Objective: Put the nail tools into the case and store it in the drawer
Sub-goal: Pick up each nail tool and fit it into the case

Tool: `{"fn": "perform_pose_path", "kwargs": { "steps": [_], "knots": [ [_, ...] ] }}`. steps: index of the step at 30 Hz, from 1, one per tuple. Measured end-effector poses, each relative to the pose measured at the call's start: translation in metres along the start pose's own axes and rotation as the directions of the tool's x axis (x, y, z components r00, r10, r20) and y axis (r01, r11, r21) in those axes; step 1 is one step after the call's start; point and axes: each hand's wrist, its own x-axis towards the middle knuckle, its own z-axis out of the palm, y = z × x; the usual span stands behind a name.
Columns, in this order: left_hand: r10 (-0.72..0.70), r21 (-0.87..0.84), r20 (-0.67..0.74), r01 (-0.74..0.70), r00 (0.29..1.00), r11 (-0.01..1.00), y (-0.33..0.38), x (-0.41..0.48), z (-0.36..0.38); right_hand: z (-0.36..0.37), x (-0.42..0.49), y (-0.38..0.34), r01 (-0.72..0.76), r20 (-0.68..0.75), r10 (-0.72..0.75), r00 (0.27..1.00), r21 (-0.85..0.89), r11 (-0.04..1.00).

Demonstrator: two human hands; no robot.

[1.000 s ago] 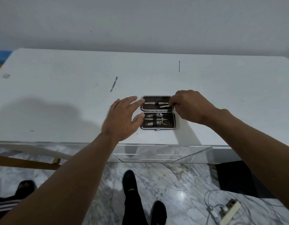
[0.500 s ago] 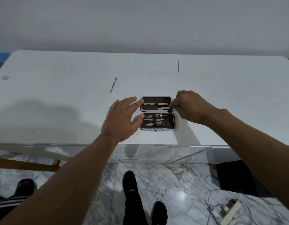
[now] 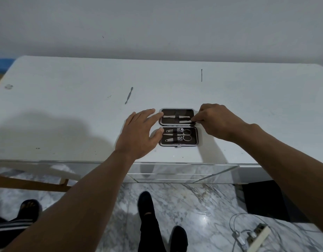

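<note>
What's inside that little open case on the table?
The case holds two slim tools in its far half, two clippers and scissors in the near half. The right hand hides one tool's end.

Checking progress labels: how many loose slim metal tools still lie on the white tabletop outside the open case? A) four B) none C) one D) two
D: a flat dark slim metal tool lies left of and beyond the open brown-lined case, and a thin pin-like metal tool lies farther back to the right on the white tabletop.
</note>
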Motion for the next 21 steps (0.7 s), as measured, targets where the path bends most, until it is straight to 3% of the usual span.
{"fn": "perform_pose_path", "kwargs": {
  "steps": [21],
  "knots": [
    [0.001, 0.036, 0.003, -0.001, 1.0, 0.999, -0.0005, 0.0002, 0.0014, 0.0021, -0.0002, 0.0031, 0.014, -0.054, -0.012, 0.998, 0.034, 0.999]
  ]
}}
